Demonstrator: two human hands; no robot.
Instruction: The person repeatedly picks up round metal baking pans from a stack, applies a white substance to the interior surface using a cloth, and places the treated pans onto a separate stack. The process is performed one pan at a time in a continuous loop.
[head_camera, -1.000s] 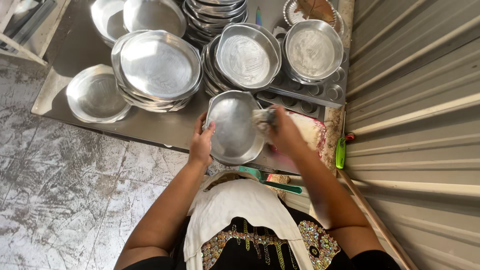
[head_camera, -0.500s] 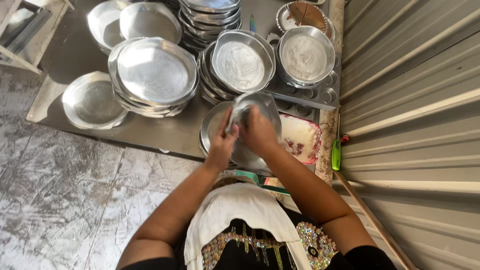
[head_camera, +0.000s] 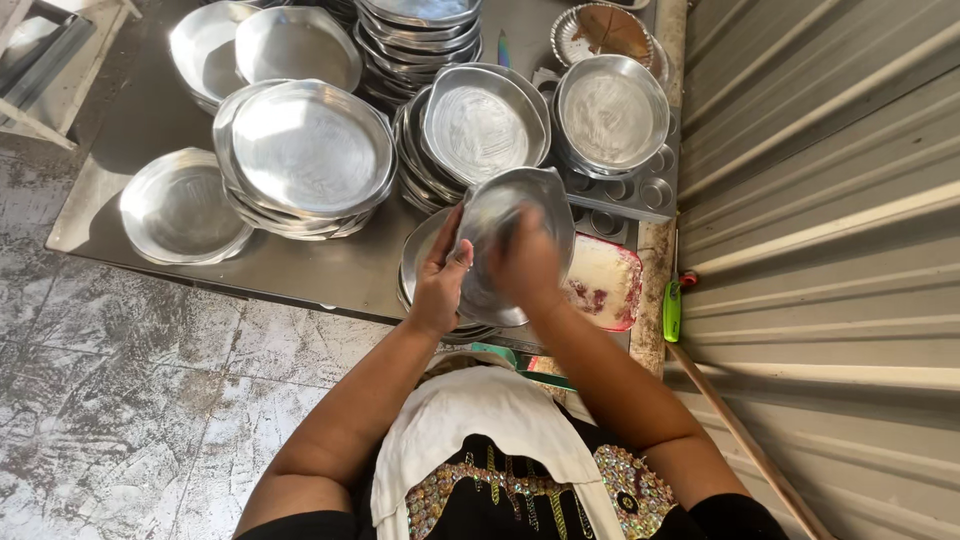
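Steel everywhere: a grey tabletop (head_camera: 300, 270) crowded with stacks of shallow round pans. The left hand (head_camera: 440, 285) grips the near-left rim of one round steel pan (head_camera: 520, 215), tilted up over the near edge of the tabletop, fingers closed on the rim with the thumb up along it. The right hand (head_camera: 525, 265) lies across the pan's inner face; its fingers look curled in and pressed against the metal, but whether they hold a cloth or anything else I cannot tell, since the hand is blurred. Judging by the pose, the step in hand is rubbing or wiping the inside of this pan; the next move would call for turning it in the left hand's grip so the rest of the face comes under the right palm.

Beneath the pan sits a low stack of pans (head_camera: 425, 255), mostly covered by the hands. Just to the right, a shallow tray with pale and reddish contents (head_camera: 605, 285) is partly hidden by the right forearm. A green-handled tool (head_camera: 672, 310) lies by the corrugated wall. The far stacks are cut off at the top edge.
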